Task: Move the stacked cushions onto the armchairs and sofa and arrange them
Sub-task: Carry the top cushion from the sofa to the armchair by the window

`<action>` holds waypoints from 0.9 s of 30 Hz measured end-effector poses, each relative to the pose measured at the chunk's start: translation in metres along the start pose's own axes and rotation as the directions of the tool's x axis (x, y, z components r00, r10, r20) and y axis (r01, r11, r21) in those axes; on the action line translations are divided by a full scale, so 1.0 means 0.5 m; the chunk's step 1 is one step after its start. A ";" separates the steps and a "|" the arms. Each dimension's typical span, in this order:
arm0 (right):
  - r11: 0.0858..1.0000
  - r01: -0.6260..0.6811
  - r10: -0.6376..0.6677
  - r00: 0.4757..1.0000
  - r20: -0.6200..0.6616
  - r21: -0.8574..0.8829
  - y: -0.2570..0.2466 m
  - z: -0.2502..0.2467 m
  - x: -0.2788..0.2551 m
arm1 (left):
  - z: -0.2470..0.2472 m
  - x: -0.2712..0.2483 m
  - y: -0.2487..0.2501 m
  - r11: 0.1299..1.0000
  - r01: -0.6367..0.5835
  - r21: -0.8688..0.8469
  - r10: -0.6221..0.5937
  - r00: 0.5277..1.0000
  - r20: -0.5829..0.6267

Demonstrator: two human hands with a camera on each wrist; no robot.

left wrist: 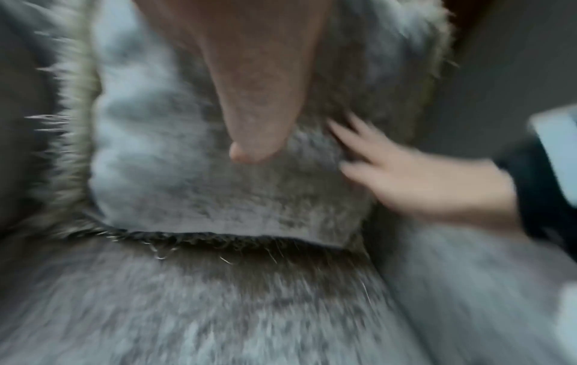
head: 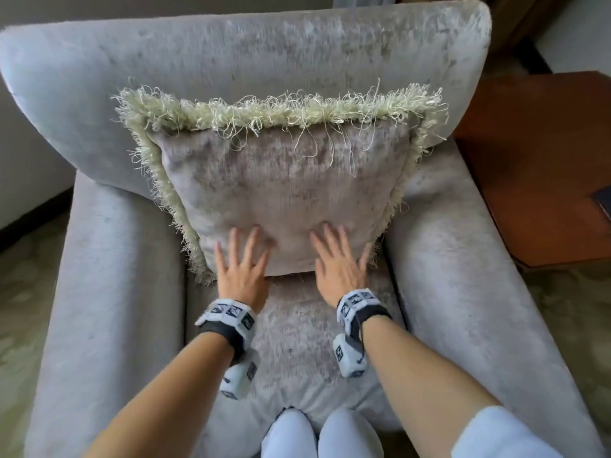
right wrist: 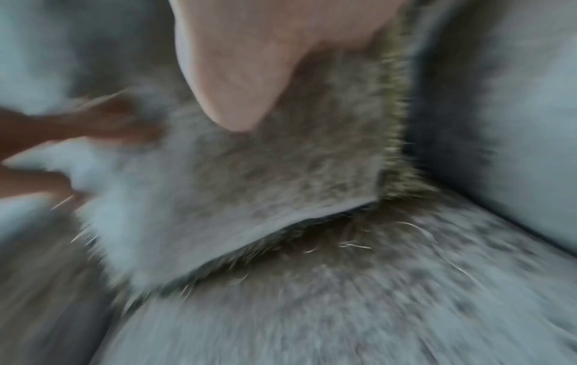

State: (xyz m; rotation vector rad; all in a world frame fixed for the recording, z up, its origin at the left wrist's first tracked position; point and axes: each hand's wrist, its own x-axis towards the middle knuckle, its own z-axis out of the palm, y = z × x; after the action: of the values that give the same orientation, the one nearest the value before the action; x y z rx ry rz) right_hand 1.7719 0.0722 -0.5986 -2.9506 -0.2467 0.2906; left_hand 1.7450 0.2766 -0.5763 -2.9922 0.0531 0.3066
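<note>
A grey velvet cushion (head: 281, 186) with a cream fringe leans upright against the backrest of a grey armchair (head: 99, 292), its lower edge on the seat. Both hands lie flat against its lower front, fingers spread and straight. My left hand (head: 243, 259) presses the lower left part, and my right hand (head: 337, 256) the lower right part. The left wrist view shows the cushion (left wrist: 193, 187), my left thumb and my right hand (left wrist: 406, 177), all blurred. In the right wrist view the cushion's lower right corner (right wrist: 281, 177) meets the seat, with my left hand (right wrist: 103, 123) at the frame's left.
A brown wooden side table (head: 542, 166) stands right of the armchair. Patterned carpet (head: 20, 309) lies on both sides. The armrests close in the seat left and right. My knees (head: 320, 434) in white trousers touch the seat's front edge.
</note>
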 end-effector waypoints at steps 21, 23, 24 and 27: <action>0.966 -0.186 0.206 0.974 -0.094 0.182 -0.003 -0.448 -0.248 | -0.380 -0.254 -0.065 0.947 0.182 -0.263 -0.145 0.978 0.152; 0.979 -0.141 0.161 0.978 -0.136 0.146 -0.021 -0.501 -0.283 | -0.443 -0.275 -0.073 0.945 0.169 -0.280 -0.130 0.980 0.154; 0.981 -0.132 0.150 0.980 -0.128 0.139 -0.030 -0.525 -0.299 | -0.477 -0.285 -0.074 0.946 0.150 -0.288 -0.112 0.983 0.145; 0.968 -0.174 0.175 0.984 0.009 0.182 -0.069 -0.604 -0.334 | -0.581 -0.305 -0.080 0.944 0.041 -0.327 -0.013 0.996 0.086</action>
State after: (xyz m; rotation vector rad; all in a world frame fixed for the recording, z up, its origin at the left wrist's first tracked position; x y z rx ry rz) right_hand 1.6675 0.0309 -0.2707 -2.7943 0.0404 0.3072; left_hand 1.6557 0.2799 -0.2579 -3.3017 -0.0539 0.4807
